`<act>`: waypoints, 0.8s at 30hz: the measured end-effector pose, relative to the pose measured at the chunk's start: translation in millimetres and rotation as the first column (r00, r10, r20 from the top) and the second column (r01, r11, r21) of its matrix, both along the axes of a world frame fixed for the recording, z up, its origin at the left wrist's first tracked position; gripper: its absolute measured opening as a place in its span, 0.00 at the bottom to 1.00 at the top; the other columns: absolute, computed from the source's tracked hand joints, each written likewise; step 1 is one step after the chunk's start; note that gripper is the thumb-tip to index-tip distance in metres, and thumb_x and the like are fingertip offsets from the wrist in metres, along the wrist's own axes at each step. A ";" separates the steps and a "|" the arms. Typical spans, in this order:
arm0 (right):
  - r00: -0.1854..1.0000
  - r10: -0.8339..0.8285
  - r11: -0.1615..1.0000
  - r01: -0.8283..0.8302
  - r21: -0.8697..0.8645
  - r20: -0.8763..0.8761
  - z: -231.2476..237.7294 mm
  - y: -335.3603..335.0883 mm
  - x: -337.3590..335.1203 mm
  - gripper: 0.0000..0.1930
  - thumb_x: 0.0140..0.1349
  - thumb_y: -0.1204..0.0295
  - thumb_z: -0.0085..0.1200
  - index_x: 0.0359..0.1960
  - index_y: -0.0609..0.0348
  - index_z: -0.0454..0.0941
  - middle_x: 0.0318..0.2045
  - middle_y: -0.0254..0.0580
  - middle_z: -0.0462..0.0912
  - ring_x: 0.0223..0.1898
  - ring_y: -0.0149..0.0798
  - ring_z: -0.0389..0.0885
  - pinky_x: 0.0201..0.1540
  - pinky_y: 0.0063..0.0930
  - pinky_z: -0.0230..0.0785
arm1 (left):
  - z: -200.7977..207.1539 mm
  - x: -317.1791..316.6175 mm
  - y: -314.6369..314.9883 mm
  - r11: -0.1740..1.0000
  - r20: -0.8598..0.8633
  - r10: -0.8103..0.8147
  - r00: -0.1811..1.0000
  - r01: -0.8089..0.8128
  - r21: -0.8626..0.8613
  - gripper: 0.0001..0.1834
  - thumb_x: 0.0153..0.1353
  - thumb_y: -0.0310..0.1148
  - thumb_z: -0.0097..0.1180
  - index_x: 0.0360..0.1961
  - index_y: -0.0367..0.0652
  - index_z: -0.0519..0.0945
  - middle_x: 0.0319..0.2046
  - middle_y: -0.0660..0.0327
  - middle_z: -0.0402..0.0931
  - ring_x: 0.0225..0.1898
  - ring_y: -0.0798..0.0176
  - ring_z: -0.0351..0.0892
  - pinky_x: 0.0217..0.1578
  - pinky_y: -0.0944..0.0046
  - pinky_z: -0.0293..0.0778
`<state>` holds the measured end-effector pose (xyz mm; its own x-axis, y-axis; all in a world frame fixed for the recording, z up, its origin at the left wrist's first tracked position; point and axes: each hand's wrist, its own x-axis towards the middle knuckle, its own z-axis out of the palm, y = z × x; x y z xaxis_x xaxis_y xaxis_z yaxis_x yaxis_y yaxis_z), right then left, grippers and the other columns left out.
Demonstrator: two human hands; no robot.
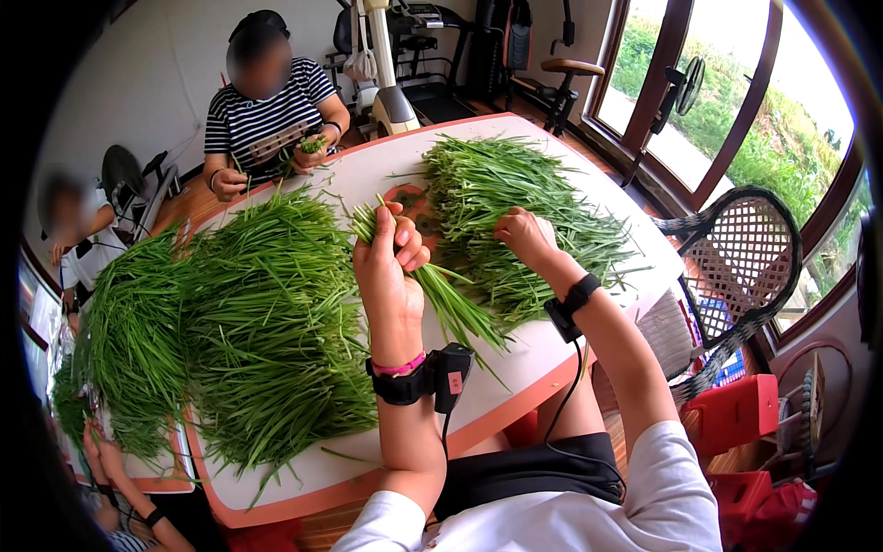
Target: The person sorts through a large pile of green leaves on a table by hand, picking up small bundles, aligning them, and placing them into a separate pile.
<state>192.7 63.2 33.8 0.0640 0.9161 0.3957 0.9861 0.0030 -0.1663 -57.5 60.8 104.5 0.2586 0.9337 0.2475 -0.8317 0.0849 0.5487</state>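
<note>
My left hand (391,248) is closed around a bunch of garlic chives (451,299), held upright above the middle of the table (515,340). The cut ends stick out over my fingers, and the long green leaves slant down to the right. Over at the right, my right hand (526,235) is at a loose pile of chives (497,175). Its fingers are curled together, and whatever lies between them is too small or hidden to make out. A larger heap of chives (267,276) covers the table's left side.
Across the table a person in a striped shirt (267,120) holds a small green bunch. Other people's hands (106,455) are at the lower left. A chair with a woven back (745,267) stands at the right, above red boxes (736,414). Cables hang from both my wrists.
</note>
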 end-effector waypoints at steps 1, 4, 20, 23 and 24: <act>1.000 -0.018 1.000 0.018 -0.009 -0.002 0.2 1.7 -3.0 0.04 0.50 0.67 0.58 0.27 0.49 0.82 0.31 0.39 0.78 0.32 0.46 0.78 0.33 0.39 0.71 | 0.8 -3.0 -1.0 1.000 -0.003 0.013 1.000 -0.013 0.001 0.10 0.66 0.36 0.46 0.37 0.39 0.70 0.19 0.71 0.57 0.17 0.78 0.51 0.17 0.76 0.48; 0.998 -0.021 0.988 0.029 -0.151 0.056 3.7 7.7 -3.9 0.06 0.48 0.65 0.60 0.29 0.49 0.81 0.32 0.38 0.77 0.32 0.45 0.78 0.32 0.37 0.70 | 1.9 -10.8 1.3 1.000 0.007 0.027 1.000 -0.027 0.010 0.10 0.66 0.36 0.46 0.37 0.39 0.71 0.19 0.71 0.58 0.17 0.78 0.51 0.17 0.76 0.48; 0.646 0.303 0.931 -0.359 0.071 -0.701 148.3 -54.0 -56.5 0.11 0.58 0.77 0.53 0.43 0.59 0.79 0.21 0.30 0.76 0.13 0.21 0.68 0.17 0.17 0.62 | -6.5 30.3 -7.1 0.998 -0.385 0.037 0.922 -0.012 0.065 0.11 0.52 0.31 0.64 0.36 0.39 0.81 0.17 0.74 0.68 0.16 0.80 0.58 0.15 0.78 0.51; 0.624 0.341 0.909 -0.411 0.076 -0.703 150.5 -63.2 -65.9 0.10 0.58 0.78 0.53 0.41 0.59 0.79 0.23 0.31 0.78 0.12 0.20 0.68 0.17 0.17 0.62 | -3.5 38.0 -15.5 0.995 -0.431 0.051 0.901 -0.007 0.104 0.09 0.52 0.31 0.64 0.34 0.40 0.81 0.16 0.74 0.67 0.16 0.80 0.57 0.15 0.77 0.52; 0.610 0.363 0.898 -0.431 0.089 -0.704 151.4 -66.6 -70.8 0.10 0.58 0.78 0.53 0.41 0.59 0.80 0.24 0.31 0.79 0.12 0.20 0.68 0.17 0.17 0.63 | -3.3 38.1 -18.1 0.993 -0.441 0.036 0.897 0.019 0.118 0.08 0.52 0.31 0.64 0.32 0.40 0.80 0.16 0.74 0.67 0.15 0.80 0.57 0.16 0.76 0.51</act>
